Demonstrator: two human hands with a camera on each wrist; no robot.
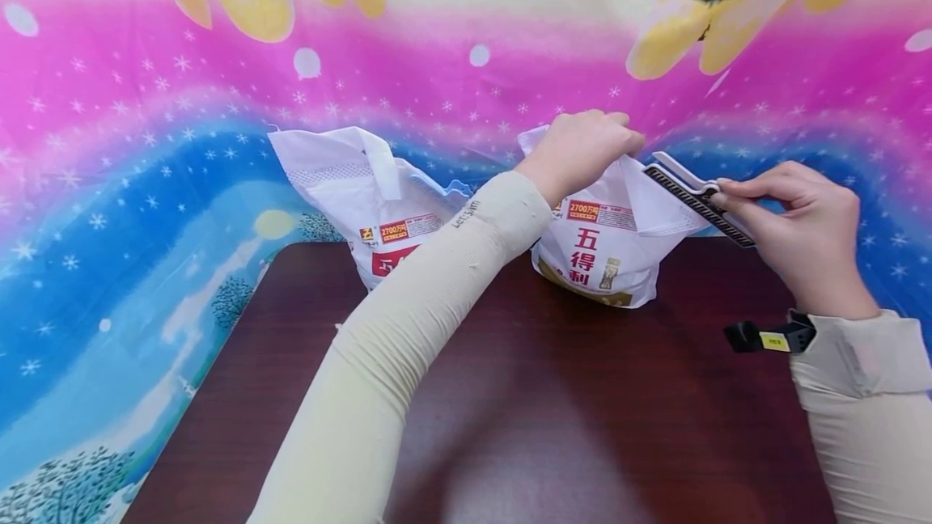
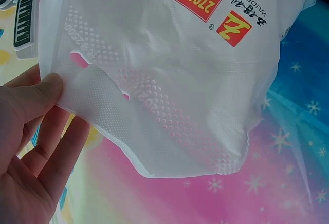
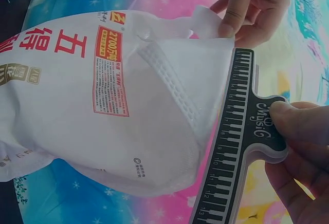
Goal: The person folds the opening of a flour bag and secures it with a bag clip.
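A white bag of flour [image 1: 593, 225] with red print stands toward the back of the table. My left hand [image 1: 582, 148] pinches its folded top edge between thumb and fingers, as the left wrist view [image 2: 154, 80] of the bag shows. In my right hand [image 1: 808, 225] is a long clip with a piano-key pattern [image 3: 226, 147], its black handle marked "Music" pinched between thumb and fingers. The clip lies along the bag's folded top, its upper end close to my left fingertips. Whether its jaws touch the bag, I cannot tell.
A second white flour bag [image 1: 328, 184] stands to the left, partly behind my left sleeve, with a light-blue wavy-edged piece [image 1: 455, 187] at its top. Both bags are on a dark brown table [image 1: 582, 395]. A colourful printed cloth [image 1: 437, 47] hangs behind.
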